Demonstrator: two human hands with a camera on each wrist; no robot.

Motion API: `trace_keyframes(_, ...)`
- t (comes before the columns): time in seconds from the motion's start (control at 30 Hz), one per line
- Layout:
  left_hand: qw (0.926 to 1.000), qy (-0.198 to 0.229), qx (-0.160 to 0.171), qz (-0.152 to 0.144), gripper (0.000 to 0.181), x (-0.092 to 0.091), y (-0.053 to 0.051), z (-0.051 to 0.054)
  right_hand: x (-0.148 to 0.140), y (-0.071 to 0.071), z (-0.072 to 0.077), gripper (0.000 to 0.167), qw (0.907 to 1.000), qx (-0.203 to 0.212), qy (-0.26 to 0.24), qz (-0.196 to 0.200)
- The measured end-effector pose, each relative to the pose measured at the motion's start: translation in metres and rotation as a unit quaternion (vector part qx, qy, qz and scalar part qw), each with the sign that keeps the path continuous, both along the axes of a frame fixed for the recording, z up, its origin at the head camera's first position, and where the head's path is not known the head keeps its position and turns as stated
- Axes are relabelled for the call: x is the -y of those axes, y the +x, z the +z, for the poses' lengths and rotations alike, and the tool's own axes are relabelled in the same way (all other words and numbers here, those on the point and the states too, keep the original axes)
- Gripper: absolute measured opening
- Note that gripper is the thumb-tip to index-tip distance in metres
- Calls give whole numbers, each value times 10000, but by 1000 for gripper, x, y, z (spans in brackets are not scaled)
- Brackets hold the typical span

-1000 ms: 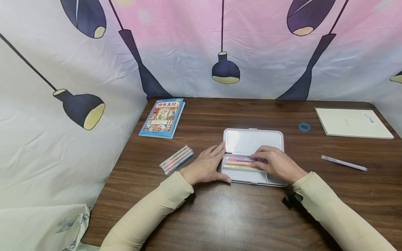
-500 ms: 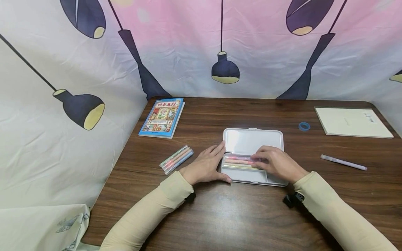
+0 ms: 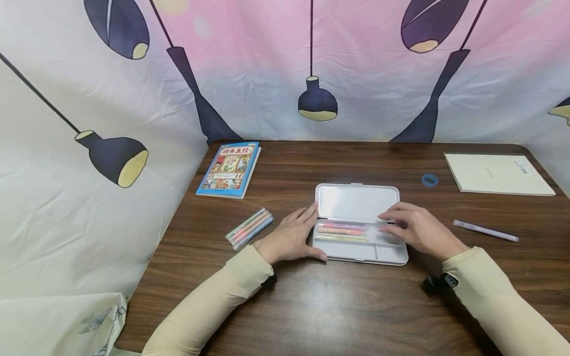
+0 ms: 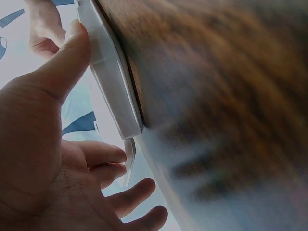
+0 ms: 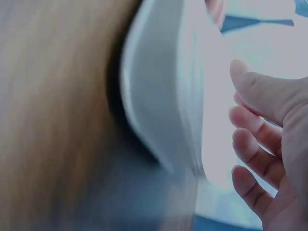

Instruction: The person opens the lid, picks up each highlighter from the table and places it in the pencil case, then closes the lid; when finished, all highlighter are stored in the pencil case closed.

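Observation:
A white pencil case (image 3: 358, 203) lies unfolded on the table, its lid tipped back. Several pink, orange and yellow pens (image 3: 340, 231) lie side by side in the upper compartment of its base. My left hand (image 3: 289, 236) rests against the case's left side, thumb at the front corner and fingertips by the lid. The left wrist view shows its thumb (image 4: 72, 57) along the case wall and its fingers spread. Over the right end of the case hovers my right hand (image 3: 416, 228), fingers loosely bent. Nothing shows between its thumb and fingers (image 5: 257, 137) in the right wrist view.
A bundle of pens (image 3: 249, 229) lies left of my left hand. Behind it is a blue comic-style book (image 3: 228, 169). At the right are a pale purple pen (image 3: 485, 231), a blue tape ring (image 3: 429, 180) and a cream notebook (image 3: 498, 173). A printed curtain (image 3: 267, 99) hangs behind the table (image 3: 311, 316).
My right hand has let go of the pens in the case and moved right, to above the case's right end. My left hand has stayed against the case.

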State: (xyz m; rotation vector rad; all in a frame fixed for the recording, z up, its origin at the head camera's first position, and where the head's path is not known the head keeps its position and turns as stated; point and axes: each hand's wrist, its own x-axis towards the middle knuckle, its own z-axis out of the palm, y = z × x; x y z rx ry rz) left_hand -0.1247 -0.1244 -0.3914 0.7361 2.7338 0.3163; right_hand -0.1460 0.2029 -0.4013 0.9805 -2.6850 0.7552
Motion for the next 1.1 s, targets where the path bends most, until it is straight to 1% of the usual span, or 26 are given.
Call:
trace_keyframes(0.13, 10000, 13, 11, 30, 115, 0, 0, 0, -22, 2, 7, 24, 9988, -39, 58, -488)
trace_keyframes(0.23, 10000, 23, 40, 31, 115, 0, 1, 0, -42, 3, 10, 25, 9974, -176, 92, -692)
trace_keyframes(0.37, 10000, 24, 42, 16, 115, 0, 2, 0, -73, 4, 11, 29, 9948, -585, -110, -822)
trace_keyframes(0.47, 10000, 2, 43, 1, 115, 1, 1, -1, -98, 6, 12, 29, 9912, -743, -176, -1083)
trace_keyframes(0.53, 10000, -2, 47, -8, 115, 1, 1, -2, -113, 8, 13, 29, 9884, -680, -64, -1356)
trace_keyframes(0.6, 10000, 14, 58, -6, 115, 1, 1, -2, -127, 11, 13, 27, 9843, -531, 177, -1673)
trace_keyframes(0.7, 10000, 54, 47, 11, 114, 2, 2, -1, -144, 14, 10, 29, 9780, -378, 551, -1976)
trace_keyframes(0.77, 10000, 64, 38, 20, 114, 3, 2, -1, -153, 15, 8, 29, 9761, -405, 643, -2036)
trace_keyframes(0.9, 10000, 48, 24, 29, 115, 3, 1, -1, -169, 15, 1, 26, 9740, -667, 596, -2083)
trace_keyframes(1.03, 10000, 38, -16, 29, 115, 3, 1, -2, -183, 14, -8, 26, 9723, -868, 397, -2135)
trace_keyframes(1.1, 10000, 35, -19, 30, 115, 2, 1, -2, -189, 14, -13, 20, 9722, -969, 177, -2123)
